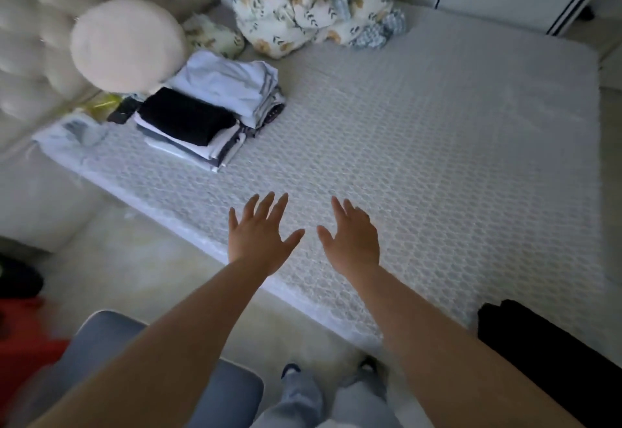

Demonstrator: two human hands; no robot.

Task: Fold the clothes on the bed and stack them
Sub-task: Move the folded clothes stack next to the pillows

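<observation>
Under both hands the mattress (420, 158) had a quilted, matt white cloth cover with a raised honeycomb weave. Far ahead of the left hand (259, 235), the stacks (208, 114) were soft matt cloth, topped by a fuzzy black piece and smooth pale blue. Beyond them stood a tufted, faintly glossy headboard (40, 23) and a crumpled printed quilt (313, 3).

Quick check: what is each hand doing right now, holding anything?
Left hand: open, fingers spread, holding nothing, over the white quilted mattress.
Right hand: open, fingers straight, holding nothing.
</observation>
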